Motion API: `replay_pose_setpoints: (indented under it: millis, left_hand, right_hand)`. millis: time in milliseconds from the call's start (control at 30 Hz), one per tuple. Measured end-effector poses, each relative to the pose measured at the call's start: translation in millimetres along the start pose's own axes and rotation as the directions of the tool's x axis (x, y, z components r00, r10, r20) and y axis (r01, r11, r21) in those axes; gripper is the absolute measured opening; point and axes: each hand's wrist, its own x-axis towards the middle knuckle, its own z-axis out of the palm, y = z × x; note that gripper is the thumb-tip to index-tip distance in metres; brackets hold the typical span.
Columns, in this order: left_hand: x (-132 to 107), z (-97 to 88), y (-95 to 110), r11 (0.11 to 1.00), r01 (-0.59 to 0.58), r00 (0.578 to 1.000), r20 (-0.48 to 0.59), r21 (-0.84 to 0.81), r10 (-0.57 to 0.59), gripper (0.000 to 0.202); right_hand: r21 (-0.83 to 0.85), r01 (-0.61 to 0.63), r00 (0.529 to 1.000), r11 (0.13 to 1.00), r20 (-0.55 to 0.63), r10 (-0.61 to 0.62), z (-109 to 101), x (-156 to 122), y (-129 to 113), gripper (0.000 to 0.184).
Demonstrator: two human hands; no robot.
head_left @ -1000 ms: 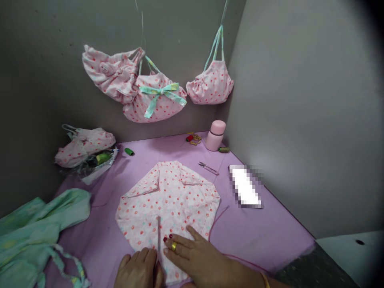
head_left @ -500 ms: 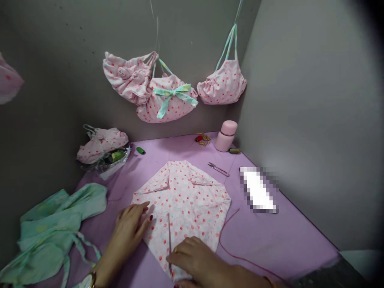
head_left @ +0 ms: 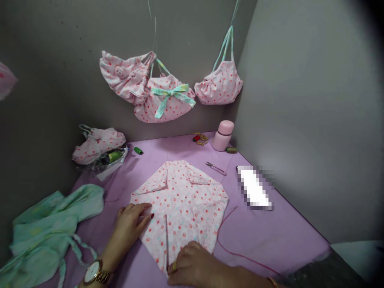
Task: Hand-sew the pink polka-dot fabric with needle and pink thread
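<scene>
**Both hands on the dotted cloth, mid-counter**

We have the pink dotted cloth (head_left: 183, 204) spread on the lilac counter (head_left: 264, 240), front and centre. Its two far corners are folded inward; a straight fold edge runs up from the near end.

Left hand (head_left: 132, 222): over the cloth's left edge. Grip slightly parted, thumb and forefinger a little apart, fingertips resting on the fabric; we see nothing pinched. Gold watch (head_left: 91, 273) on that wrist.

Right hand (head_left: 192, 264): on the near end, beside the fold edge, fingers curled down. Fingertips partly hidden, so we can't tell how far that grip is parted or whether it has hold of any fabric.

Around the cloth: red thread (head_left: 235, 253) runs off to the right, snips (head_left: 221, 172) lie beyond the far right corner, pink bottle (head_left: 223, 136) stands upright at the back with an olive spool (head_left: 231, 150) just beside it. Green spool (head_left: 138, 151) lies back left, mint fabric (head_left: 42, 236) near left. We also have a bow-trimmed pouch (head_left: 168, 108) hanging by the back wall.
</scene>
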Motion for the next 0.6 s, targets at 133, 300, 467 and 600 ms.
replay_pose_setpoints:
  millis: [133,300,467,600]
  left_hand:
    - [-3.2,7.6,0.3,0.998,-0.047,0.998,-0.049,0.041,0.049,0.029]
    - [-2.0,18.9,9.1,0.975,-0.221,0.971,-0.091,0.003,0.220,0.027]
    - [9.2,25.8,10.4,0.978,-0.207,0.978,-0.030,-0.038,0.206,0.020]
    - [14.2,31.3,7.2,0.976,-0.195,0.979,0.038,-0.093,0.199,0.020]
  right_hand:
    - [-0.001,0.040,0.999,0.999,-0.018,-0.040,-15.2,2.1,-2.5,0.023]
    - [-0.142,0.028,0.999,0.989,-0.030,-0.032,-39.1,20.9,-7.7,0.034]
    - [-0.385,0.095,0.995,0.918,0.013,-0.097,-30.9,27.9,-2.7,0.031]
    - [-0.457,0.111,0.993,0.883,0.020,-0.114,-25.3,22.7,0.4,0.032]
